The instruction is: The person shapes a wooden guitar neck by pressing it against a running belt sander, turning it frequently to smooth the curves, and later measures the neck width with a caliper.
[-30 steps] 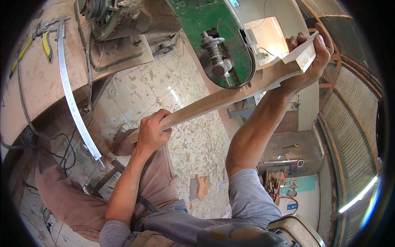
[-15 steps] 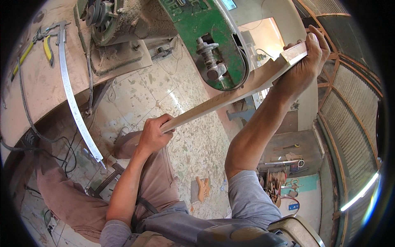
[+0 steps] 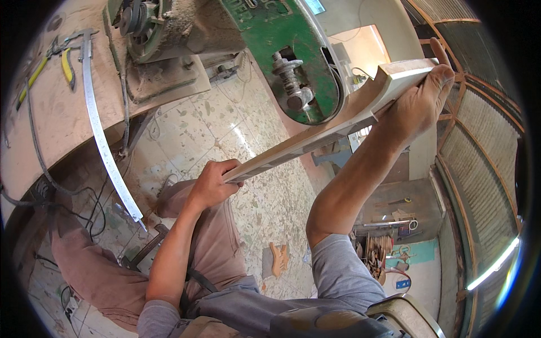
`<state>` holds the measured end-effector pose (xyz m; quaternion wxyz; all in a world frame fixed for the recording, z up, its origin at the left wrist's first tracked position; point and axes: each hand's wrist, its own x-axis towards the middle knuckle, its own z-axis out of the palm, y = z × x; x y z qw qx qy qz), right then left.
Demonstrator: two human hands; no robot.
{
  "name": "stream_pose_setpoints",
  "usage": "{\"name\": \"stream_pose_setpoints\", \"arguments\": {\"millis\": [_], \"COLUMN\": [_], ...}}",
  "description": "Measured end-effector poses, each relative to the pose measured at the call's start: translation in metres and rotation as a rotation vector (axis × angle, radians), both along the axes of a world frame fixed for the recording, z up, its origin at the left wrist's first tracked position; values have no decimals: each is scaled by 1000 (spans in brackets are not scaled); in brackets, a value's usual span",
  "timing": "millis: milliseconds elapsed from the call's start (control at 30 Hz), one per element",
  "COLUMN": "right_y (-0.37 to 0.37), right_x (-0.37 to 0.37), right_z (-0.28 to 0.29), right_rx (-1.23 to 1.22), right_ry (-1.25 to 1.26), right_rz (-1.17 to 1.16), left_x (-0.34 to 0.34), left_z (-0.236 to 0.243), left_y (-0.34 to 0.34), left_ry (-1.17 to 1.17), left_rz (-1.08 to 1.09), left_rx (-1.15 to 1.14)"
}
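Observation:
Both my hands hold a long, pale, shaped wooden piece (image 3: pixel 293 147) slantwise across the view. My left hand (image 3: pixel 213 185) is wrapped round its narrow near end. At the wider far end, my right hand (image 3: pixel 420 101) grips the wood, with the thumb at its tip and one finger raised. The wood's inner curved side lies against or right beside the rounded end of a green belt sander (image 3: pixel 307 62); the exact contact is hard to see. A bolt with a spring (image 3: pixel 290 81) shows in the sander's slotted green cover.
On the dusty workbench (image 3: pixel 67 118) at left lie a long metal caliper (image 3: pixel 104 135) and yellow-handled pliers (image 3: pixel 69 69). A motor with a pulley (image 3: pixel 135 28) stands behind. Cables hang by my leg. A wooden offcut (image 3: pixel 278 259) lies on the littered floor; tools (image 3: pixel 394 223) sit at right.
The wood has rolled in my hands, so more of its underside and edge shows. Its far end is slightly farther right, and my right hand's fingers have shifted.

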<state>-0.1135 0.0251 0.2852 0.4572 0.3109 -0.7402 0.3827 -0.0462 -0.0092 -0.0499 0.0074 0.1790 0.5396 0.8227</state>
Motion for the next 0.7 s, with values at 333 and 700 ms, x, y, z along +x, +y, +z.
{"name": "stream_pose_setpoints", "arguments": {"millis": [333, 700], "right_y": [7, 4], "right_x": [-1, 6], "right_z": [1, -1], "right_rx": [86, 162], "right_ry": [72, 147], "right_rz": [-81, -350], "left_x": [-2, 2], "left_z": [-7, -4], "left_y": [6, 3], "left_ry": [-63, -143], "left_rz": [-265, -435], "left_rx": [110, 202]}}
